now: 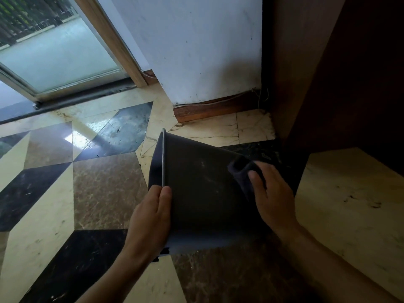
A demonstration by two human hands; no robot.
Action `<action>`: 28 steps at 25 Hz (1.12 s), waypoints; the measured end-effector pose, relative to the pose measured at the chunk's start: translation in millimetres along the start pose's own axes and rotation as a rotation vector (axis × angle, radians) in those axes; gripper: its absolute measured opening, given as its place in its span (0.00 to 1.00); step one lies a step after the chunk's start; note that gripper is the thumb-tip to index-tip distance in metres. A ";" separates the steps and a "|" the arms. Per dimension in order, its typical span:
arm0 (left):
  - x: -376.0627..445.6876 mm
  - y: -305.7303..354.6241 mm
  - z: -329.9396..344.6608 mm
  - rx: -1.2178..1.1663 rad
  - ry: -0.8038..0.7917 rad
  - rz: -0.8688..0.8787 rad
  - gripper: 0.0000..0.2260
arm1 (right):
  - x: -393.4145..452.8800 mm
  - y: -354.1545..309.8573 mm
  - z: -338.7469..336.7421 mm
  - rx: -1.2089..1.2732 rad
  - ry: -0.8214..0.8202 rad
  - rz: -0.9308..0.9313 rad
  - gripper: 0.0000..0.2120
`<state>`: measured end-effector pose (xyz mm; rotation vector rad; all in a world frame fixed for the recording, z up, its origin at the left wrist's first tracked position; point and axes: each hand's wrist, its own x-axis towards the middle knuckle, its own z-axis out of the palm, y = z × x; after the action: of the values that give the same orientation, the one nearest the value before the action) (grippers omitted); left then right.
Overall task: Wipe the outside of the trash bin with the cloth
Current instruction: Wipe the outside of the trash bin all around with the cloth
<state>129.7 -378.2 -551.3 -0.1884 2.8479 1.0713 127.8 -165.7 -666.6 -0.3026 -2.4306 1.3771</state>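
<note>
- Head view, looking down: the trash bin (201, 193) lies tipped on its side on the patterned floor (48, 193), its open mouth turned toward the glass door (59, 60) and its base toward the dark wooden cabinet (349, 73).
- Left hand (150, 219) has its grip closed on the bin's rim (162, 158), thumb on the outer wall and fingers curled inside the mouth, steadying the bin at a tilt.
- Right hand (273, 200) has its grip closed on the cloth (242, 171), a dark bunched rag pressed flat against the bin's outer wall near the base end.
- Pale streaks and dusty specks show on the wall between the two hands; the part under the cloth is hidden.
- Step in hand, as I judge it: wiping is under way on the upward-facing side, with the stroke at the base end.
- Next move likely calls for drawing the cloth along the wall toward the rim over those streaks, keeping the palm pressed down so the rag does not ride up.
- After that, the left hand would need to roll the bin so that the side now facing the floor comes up; that side cannot be seen.
- Risk: the smooth round wall may slip or roll on the glossy floor if the rim hold loosens.
</note>
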 end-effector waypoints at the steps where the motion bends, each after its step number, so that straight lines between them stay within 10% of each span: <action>1: -2.8 -0.6 3.3 0.011 0.021 0.016 0.16 | 0.5 -22.7 -0.9 0.110 0.001 -0.100 0.19; 10: -21.1 -4.3 16.3 -0.082 -0.012 0.023 0.11 | -41.2 -83.1 46.8 -0.021 -0.438 -0.112 0.28; 28: -27.4 -7.7 18.9 -0.060 0.033 -0.037 0.13 | 52.2 44.5 56.7 -0.154 -0.227 0.331 0.24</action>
<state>158.7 -369.2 -566.9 -0.2641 2.8311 1.1571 58.8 -170.0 -722.7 -0.6439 -2.7779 1.4220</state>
